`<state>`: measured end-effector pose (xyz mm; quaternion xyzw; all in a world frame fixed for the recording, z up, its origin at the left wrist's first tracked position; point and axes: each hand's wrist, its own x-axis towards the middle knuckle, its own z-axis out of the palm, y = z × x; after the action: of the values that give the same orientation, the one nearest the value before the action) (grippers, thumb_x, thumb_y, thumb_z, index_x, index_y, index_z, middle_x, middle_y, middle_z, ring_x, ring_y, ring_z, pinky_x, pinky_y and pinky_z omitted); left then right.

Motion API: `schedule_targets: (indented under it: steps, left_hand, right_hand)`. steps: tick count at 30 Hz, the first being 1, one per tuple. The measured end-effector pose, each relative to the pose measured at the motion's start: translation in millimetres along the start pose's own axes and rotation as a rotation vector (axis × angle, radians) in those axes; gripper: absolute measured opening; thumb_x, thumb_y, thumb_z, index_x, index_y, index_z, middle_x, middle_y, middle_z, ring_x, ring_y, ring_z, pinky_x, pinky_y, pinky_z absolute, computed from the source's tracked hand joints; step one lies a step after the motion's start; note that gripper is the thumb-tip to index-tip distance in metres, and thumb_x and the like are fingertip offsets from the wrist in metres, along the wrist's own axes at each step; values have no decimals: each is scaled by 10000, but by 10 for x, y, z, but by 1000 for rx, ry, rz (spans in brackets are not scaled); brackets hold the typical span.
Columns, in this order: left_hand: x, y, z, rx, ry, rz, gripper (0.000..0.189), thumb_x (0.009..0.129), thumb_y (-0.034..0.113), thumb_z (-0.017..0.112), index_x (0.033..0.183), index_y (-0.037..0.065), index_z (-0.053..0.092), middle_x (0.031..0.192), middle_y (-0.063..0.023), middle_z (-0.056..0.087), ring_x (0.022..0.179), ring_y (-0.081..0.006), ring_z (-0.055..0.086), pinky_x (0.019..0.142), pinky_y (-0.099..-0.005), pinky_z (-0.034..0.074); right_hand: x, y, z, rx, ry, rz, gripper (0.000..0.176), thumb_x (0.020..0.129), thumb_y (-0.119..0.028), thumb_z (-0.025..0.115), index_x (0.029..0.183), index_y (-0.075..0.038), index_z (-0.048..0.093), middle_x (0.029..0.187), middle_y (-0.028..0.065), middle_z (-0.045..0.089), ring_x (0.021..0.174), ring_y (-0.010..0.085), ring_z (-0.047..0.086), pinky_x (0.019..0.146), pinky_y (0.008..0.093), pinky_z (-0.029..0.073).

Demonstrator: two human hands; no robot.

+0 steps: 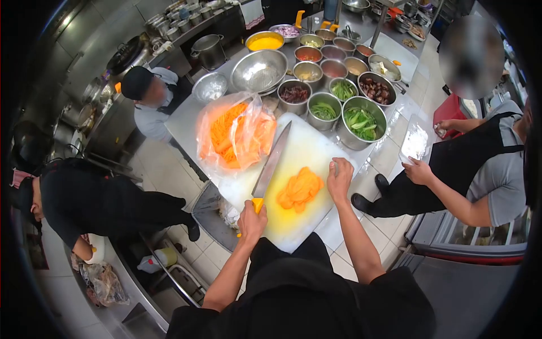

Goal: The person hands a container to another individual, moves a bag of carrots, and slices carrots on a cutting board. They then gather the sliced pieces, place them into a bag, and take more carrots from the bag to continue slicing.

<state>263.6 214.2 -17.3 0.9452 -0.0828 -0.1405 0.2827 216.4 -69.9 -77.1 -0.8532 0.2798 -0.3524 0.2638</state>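
My left hand [252,224] is closed around the yellow handle of a large kitchen knife [272,161], its long blade pointing away from me over the left part of the board. My right hand [340,179] is at the right side of the white cutting board [307,138], with its fingers curled in and nothing visible in them. Between the hands, a pile of orange slices [301,190], which look like carrot, lies on the yellow-stained board. A clear plastic bag [257,148] of shredded and larger orange pieces stands beyond the knife, at the board's left.
Several metal pots, one with chopped greens [361,123], stand behind the board. A colander [259,70] and a bowl of yellow food [264,41] are farther back. A grey bin [212,217] is below left. Co-workers stand left and right; one holds a white tray [416,138].
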Motion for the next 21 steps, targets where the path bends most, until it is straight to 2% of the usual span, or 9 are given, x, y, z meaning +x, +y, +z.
schedule_targets:
  steps: [4, 9, 11, 12, 14, 16, 18, 20, 21]
  left_hand:
    - [168, 119, 215, -9, 28, 58, 333, 860, 210, 657, 1016, -31, 487, 929, -274, 623, 861, -463, 614, 753, -523, 482]
    - [248, 10, 114, 97, 246, 394, 353, 829, 254, 704, 1005, -42, 625, 874, -235, 648, 801, -385, 653, 748, -454, 519]
    - [355, 287, -593, -63, 149, 61, 290, 821, 287, 712, 906, 10, 706, 789, -189, 682, 718, -325, 682, 697, -420, 536]
    - [526, 322, -907, -4, 266, 39, 262, 835, 308, 694, 846, 48, 728, 704, -157, 685, 647, -300, 689, 640, -399, 539]
    - [1150, 61, -1409, -124, 513, 57, 284, 872, 286, 656, 818, 11, 698, 622, -154, 641, 579, -184, 643, 577, -359, 490]
    - [2029, -188, -1775, -432, 643, 179, 346, 897, 294, 636, 721, -3, 624, 544, -43, 551, 539, -132, 576, 500, -305, 440]
    - [2891, -365, -1843, -579, 553, 110, 342, 912, 308, 616, 747, 8, 615, 576, -28, 561, 530, -133, 570, 463, -297, 426]
    - [3802, -723, -1706, -685, 111, -232, 458, 900, 347, 616, 1190, -3, 561, 1011, -131, 646, 749, -235, 645, 627, -337, 527]
    - [4496, -1209, -1357, -956, -80, -215, 401, 895, 377, 615, 1051, 8, 594, 887, -104, 632, 702, -210, 636, 578, -352, 516]
  right_hand:
    - [-22, 7, 108, -65, 0, 59, 252, 965, -249, 494, 1066, -55, 620, 1179, 120, 560, 1141, 333, 459, 968, 476, 349]
    - [-47, 15, 82, -29, -67, 81, 302, 982, -300, 456, 1087, -70, 620, 1216, 112, 537, 1180, 341, 424, 985, 489, 323]
    - [-43, -24, 53, -33, -78, 73, 299, 980, -298, 460, 1092, -71, 619, 1215, 114, 538, 1184, 345, 421, 993, 486, 315]
    - [-36, -57, 44, -55, -78, 85, 302, 979, -299, 459, 1100, -72, 617, 1218, 119, 536, 1188, 346, 419, 999, 487, 308]
    - [-52, -82, 56, -90, -57, 99, 305, 978, -301, 457, 1108, -74, 615, 1220, 125, 534, 1193, 347, 416, 1005, 488, 301]
    - [-49, -60, 49, -82, -79, 92, 309, 977, -297, 452, 1119, -72, 609, 1224, 135, 532, 1205, 351, 407, 1012, 488, 294]
    - [-56, -75, 45, -131, -45, 100, 297, 960, -286, 476, 1110, -63, 604, 1214, 145, 535, 1192, 354, 426, 1013, 484, 303]
    - [-39, 20, 62, -148, -65, 45, 283, 935, -279, 509, 1086, -59, 603, 1203, 145, 541, 1168, 356, 454, 1001, 478, 325]
    - [-43, 26, 63, -156, -45, 38, 281, 925, -282, 521, 1077, -61, 603, 1194, 145, 543, 1156, 356, 465, 994, 477, 334]
